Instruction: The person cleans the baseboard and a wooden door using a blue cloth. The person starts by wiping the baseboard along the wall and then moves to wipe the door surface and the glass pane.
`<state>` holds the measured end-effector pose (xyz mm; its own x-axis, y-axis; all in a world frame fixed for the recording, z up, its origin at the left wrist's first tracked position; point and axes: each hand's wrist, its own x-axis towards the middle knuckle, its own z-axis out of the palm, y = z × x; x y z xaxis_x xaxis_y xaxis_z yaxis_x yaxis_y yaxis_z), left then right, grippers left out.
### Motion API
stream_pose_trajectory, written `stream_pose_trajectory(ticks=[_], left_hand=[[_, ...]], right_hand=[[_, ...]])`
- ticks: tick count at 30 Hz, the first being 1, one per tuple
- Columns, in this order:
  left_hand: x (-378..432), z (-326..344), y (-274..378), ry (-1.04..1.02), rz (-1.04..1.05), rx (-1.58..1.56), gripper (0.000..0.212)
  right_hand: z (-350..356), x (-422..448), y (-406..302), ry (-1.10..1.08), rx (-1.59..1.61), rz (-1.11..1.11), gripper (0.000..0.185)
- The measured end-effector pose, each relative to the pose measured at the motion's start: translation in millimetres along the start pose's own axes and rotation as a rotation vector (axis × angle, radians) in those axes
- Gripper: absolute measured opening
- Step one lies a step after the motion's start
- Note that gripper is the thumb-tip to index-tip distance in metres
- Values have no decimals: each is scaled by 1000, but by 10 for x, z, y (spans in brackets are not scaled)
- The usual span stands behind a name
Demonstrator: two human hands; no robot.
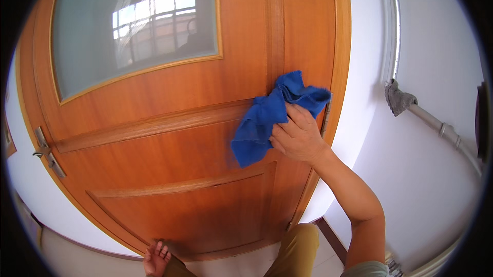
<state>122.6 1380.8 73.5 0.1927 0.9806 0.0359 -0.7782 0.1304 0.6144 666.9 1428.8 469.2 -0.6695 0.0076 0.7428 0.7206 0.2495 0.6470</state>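
A blue cloth (258, 125) is bunched in my right hand (300, 134), which presses it against a wooden door (185, 150). The cloth lies over the right end of the door's horizontal moulding, near the hinge side. Part of the door behind the cloth and hand is hidden. Low at the left, my left hand (157, 258) hangs beside my leg with its fingers apart and nothing in it. A frosted glass pane (88, 53) fills the upper part of the door and reflects a barred window.
A metal lever handle (50, 153) sits on the door's left side, and a hinge (326, 115) on its right. Pipes (427, 117) run along the white wall at right, with a grey cloth (398, 96) draped at their bend. Pale floor (238, 265) shows below.
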Motion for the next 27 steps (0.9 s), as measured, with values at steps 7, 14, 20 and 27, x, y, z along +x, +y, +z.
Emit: stream_pose_trajectory(ticks=[7, 14, 20, 27], left_hand=[[-72, 120, 51, 4, 0, -11, 45], [-156, 73, 158, -11, 2, -80, 47], [-224, 42, 152, -58, 33, -125, 48], [-428, -16, 237, -60, 94, -181, 47]], right_hand=[[32, 198, -209, 54, -72, 64, 29], [340, 723, -807, 45, -30, 43, 22], [606, 1342, -1339, 42, 80, -84, 17], [951, 2151, -2092, 67, 127, -204, 22]])
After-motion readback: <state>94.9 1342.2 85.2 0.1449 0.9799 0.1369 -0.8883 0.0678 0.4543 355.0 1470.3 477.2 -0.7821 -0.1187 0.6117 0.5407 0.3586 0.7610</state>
